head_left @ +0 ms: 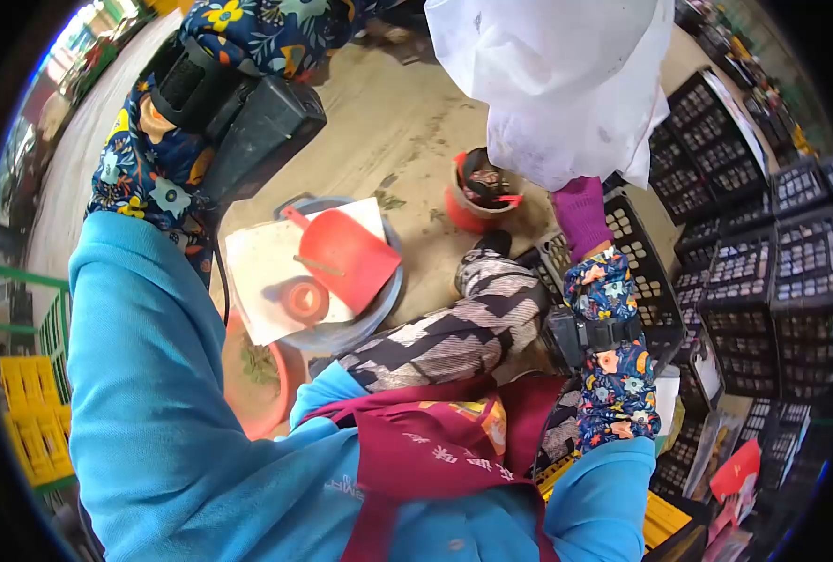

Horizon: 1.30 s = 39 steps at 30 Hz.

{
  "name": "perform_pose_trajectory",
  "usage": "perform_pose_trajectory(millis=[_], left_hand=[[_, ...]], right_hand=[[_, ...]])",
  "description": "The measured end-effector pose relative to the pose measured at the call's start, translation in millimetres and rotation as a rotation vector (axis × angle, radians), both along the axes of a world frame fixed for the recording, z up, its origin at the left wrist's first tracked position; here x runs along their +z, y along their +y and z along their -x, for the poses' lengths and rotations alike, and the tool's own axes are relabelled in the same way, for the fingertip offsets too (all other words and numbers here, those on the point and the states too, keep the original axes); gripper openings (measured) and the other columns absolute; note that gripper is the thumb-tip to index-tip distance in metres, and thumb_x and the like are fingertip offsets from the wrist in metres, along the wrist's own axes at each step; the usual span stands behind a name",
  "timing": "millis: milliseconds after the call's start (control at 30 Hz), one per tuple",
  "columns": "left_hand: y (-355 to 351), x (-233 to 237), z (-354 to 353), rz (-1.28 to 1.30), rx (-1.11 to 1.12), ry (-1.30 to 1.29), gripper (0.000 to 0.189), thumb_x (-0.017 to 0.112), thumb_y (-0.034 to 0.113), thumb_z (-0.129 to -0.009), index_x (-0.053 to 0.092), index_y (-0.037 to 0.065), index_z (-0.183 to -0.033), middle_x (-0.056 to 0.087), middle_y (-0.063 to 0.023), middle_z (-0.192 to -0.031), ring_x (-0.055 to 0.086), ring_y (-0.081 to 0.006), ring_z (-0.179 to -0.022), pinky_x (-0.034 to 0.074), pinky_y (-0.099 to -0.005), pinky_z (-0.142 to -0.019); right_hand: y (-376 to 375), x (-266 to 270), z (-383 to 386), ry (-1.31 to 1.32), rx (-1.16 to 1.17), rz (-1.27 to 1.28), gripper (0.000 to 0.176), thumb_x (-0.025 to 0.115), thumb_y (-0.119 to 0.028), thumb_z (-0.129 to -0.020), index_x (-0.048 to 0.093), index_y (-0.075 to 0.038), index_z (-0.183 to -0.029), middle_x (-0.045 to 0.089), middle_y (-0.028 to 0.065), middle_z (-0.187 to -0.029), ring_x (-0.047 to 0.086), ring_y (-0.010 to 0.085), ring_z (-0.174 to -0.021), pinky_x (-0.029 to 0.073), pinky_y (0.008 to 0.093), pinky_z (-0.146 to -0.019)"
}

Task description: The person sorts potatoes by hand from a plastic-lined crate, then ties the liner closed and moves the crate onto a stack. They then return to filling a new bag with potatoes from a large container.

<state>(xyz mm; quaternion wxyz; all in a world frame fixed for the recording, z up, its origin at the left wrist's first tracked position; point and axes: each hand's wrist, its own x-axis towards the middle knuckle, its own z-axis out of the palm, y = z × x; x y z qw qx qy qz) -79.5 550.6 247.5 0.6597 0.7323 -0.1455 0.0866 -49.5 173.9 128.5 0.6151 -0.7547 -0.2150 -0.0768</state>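
Observation:
A creased white sheet or bag (566, 84), faintly stained, fills the upper right and runs past the top edge. My right hand (580, 217) wears a purple knitted glove. Only its wrist part shows, at the lower edge of the white sheet, which covers the fingers; what they hold is hidden. My left arm reaches up in a floral sleeve (168, 187), with a black strap and device (267, 131) around it. The left hand itself lies outside the picture.
A red dustpan (346, 258) and a roll of tape (305, 301) lie on a white board (257, 281) over a grey-blue tub (390, 304). Beside it is a pink basin (290, 384). A red bucket (473, 220) stands ahead. Black crates (735, 272) are stacked at the right.

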Motion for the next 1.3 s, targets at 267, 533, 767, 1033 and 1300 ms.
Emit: perform_pose_trajectory(millis=[267,533,767,1033,1300], left_hand=[[154.9,1.1,142.3,-0.032,0.515,-0.017,0.037,0.058,0.016,-0.095,0.055,0.002,-0.129,0.064,-0.0093,-0.119,0.063,-0.0157,-0.103,0.051,-0.0282,-0.088],[240.5,-3.2,309.3,0.044,1.029,0.006,0.038,0.057,0.017,-0.096,0.053,0.002,-0.131,0.062,-0.0097,-0.123,0.062,-0.0156,-0.106,0.05,-0.028,-0.089],[292.8,-36.8,435.9,0.288,1.38,0.035,0.04,0.055,0.019,-0.097,0.051,0.002,-0.133,0.06,-0.0099,-0.125,0.061,-0.0154,-0.108,0.05,-0.0278,-0.09],[345.9,-51.8,495.0,-0.013,1.484,-0.035,0.049,0.055,0.016,-0.098,0.04,0.001,-0.142,0.049,-0.0124,-0.138,0.052,-0.0166,-0.121,0.045,-0.0294,-0.098],[137.2,-1.5,372.5,-1.257,0.947,-0.126,0.082,0.081,0.019,-0.071,0.042,0.003,-0.141,0.052,-0.0162,-0.138,0.049,-0.0361,-0.126,0.035,-0.0439,-0.11]], right_hand=[[111.2,18.9,17.8,0.171,0.324,-0.079,0.061,0.067,-0.031,-0.088,0.046,0.006,-0.131,0.056,0.0192,-0.119,0.055,0.0245,-0.111,0.045,0.0361,-0.096],[220.6,38.9,68.5,0.287,0.662,-0.089,0.048,0.06,-0.029,-0.095,0.053,0.007,-0.125,0.062,0.017,-0.109,0.061,0.0214,-0.101,0.05,0.0336,-0.09],[325.0,66.5,135.3,0.323,0.833,0.065,0.041,0.053,-0.035,-0.099,0.061,0.003,-0.115,0.067,0.0136,-0.086,0.065,0.0191,-0.078,0.052,0.0321,-0.074],[402.6,58.2,208.2,0.373,0.845,0.072,0.033,0.054,-0.032,-0.096,0.064,-0.002,-0.09,0.057,0.0136,-0.063,0.057,0.024,-0.06,0.047,0.0377,-0.06],[407.6,82.2,239.1,-0.082,0.913,0.25,0.031,0.055,-0.031,-0.095,0.062,-0.001,-0.096,0.06,0.0199,-0.083,0.063,0.0311,-0.079,0.049,0.0394,-0.071]])
